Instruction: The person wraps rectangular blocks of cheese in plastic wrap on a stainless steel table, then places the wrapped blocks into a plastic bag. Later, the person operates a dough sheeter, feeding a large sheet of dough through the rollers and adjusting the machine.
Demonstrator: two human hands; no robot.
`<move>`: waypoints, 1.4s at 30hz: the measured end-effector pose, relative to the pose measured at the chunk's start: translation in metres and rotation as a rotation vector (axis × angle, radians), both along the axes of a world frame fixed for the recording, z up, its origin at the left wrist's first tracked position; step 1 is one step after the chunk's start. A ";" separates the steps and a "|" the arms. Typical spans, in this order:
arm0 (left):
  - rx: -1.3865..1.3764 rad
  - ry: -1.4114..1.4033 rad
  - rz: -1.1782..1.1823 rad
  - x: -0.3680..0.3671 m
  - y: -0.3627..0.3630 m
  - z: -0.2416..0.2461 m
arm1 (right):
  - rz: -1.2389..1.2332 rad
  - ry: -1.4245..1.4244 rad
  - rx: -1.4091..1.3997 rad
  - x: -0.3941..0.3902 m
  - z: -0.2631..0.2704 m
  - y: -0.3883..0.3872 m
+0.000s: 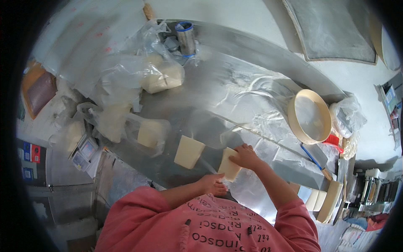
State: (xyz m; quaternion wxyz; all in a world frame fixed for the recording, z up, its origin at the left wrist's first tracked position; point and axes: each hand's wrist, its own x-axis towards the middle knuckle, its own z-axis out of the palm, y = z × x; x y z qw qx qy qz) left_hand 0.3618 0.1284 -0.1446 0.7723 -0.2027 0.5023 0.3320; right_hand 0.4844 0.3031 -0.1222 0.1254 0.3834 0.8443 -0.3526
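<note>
A pale rectangular slab of dough [229, 167] lies on the metal worktop right before me. My right hand [246, 156] rests on its upper right edge, fingers bent over it. My left hand [216, 185] is at its lower left corner with the fingers together; whether it touches the dough I cannot tell. A second dough slab [189, 151] lies just left of it. Farther left, another pale dough piece [151, 134] sits in or under clear plastic. At the back left, a plastic bag holds a larger mass of dough [163, 78].
Flour covers much of the metal worktop [214, 91]. At the right are a round wooden-rimmed sieve [292, 119], a red-bristled brush [332, 140], a blue-handled tool [310, 156] and a plastic bag [349, 115]. A metal canister [186, 41] stands at the back; a scale [85, 152] is left.
</note>
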 end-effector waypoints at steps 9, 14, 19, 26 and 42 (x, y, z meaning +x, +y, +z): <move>0.078 -0.047 0.278 0.014 0.018 -0.003 | 0.052 -0.112 -0.129 -0.017 0.005 0.014; 0.091 -0.039 0.239 0.017 0.017 -0.010 | -0.186 -0.034 -0.469 -0.017 0.009 0.013; 0.095 -0.049 0.279 0.019 0.020 -0.015 | -0.202 0.008 -0.637 -0.010 0.017 0.004; 0.402 0.571 -0.112 0.016 0.003 0.008 | 0.137 0.006 0.153 0.004 0.089 -0.065; 1.004 -0.231 -0.055 -0.100 -0.064 0.110 | -0.013 0.439 -0.511 -0.075 0.201 -0.116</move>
